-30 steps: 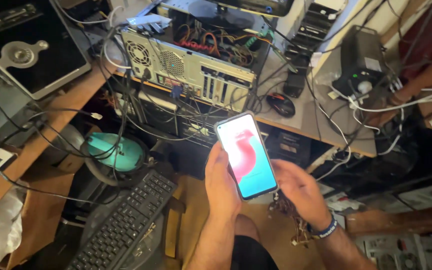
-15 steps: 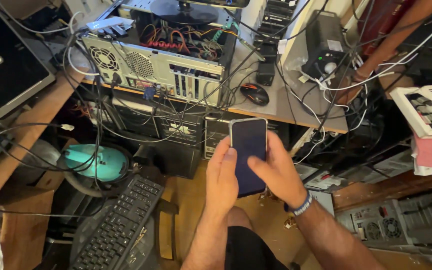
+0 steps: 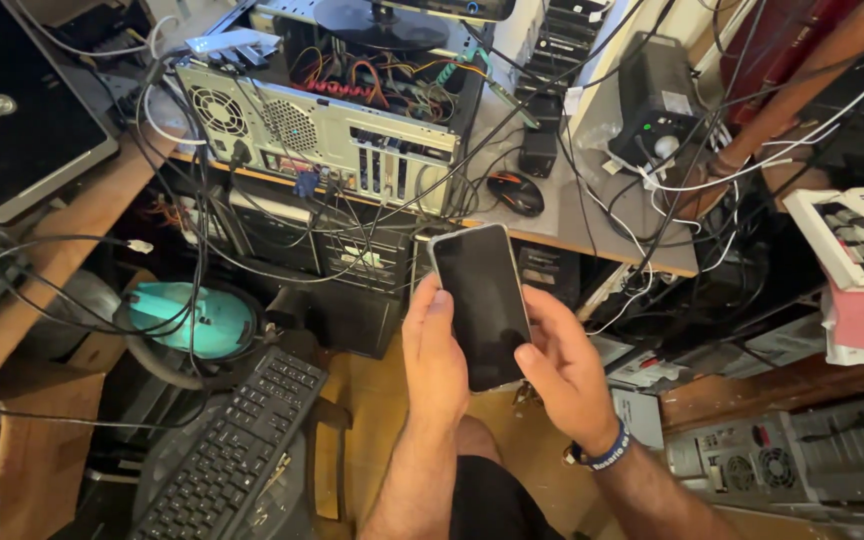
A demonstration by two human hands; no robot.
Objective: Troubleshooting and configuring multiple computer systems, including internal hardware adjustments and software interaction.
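A smartphone (image 3: 482, 305) with a dark, glossy, blank screen is being held upright in the middle of the view, just in front of the table (image 3: 592, 215) edge. The left hand (image 3: 439, 355) is cradling its left side, thumb lying along the edge of the glass. The right hand (image 3: 564, 365) is gripping the lower right corner, thumb resting on the screen; both grips are closed around the phone. The fingers behind the phone are hidden. A dark woven wristband (image 3: 600, 452) is circling the right wrist. Both forearms are running out of the bottom of the frame, and a dark clothed knee is showing between them.

Behind the phone, an open desktop computer case (image 3: 322, 130) in bare grey metal is lying on the wooden table, its coloured internal wires and rear slots exposed. Black and white cables (image 3: 192, 260) are draping from it in a tangle, hiding much of the dark shelf space beneath. A black computer mouse (image 3: 515, 192) is sitting near the table edge, and a boxy black power supply (image 3: 657, 105) is standing further right.

Lower left, a black keyboard (image 3: 232, 450) is lying tilted, cut off by the bottom edge, beside a round teal object (image 3: 192, 320) that is hard to identify. At lower right, grey metal equipment with small fans (image 3: 762, 465) is partly out of frame.
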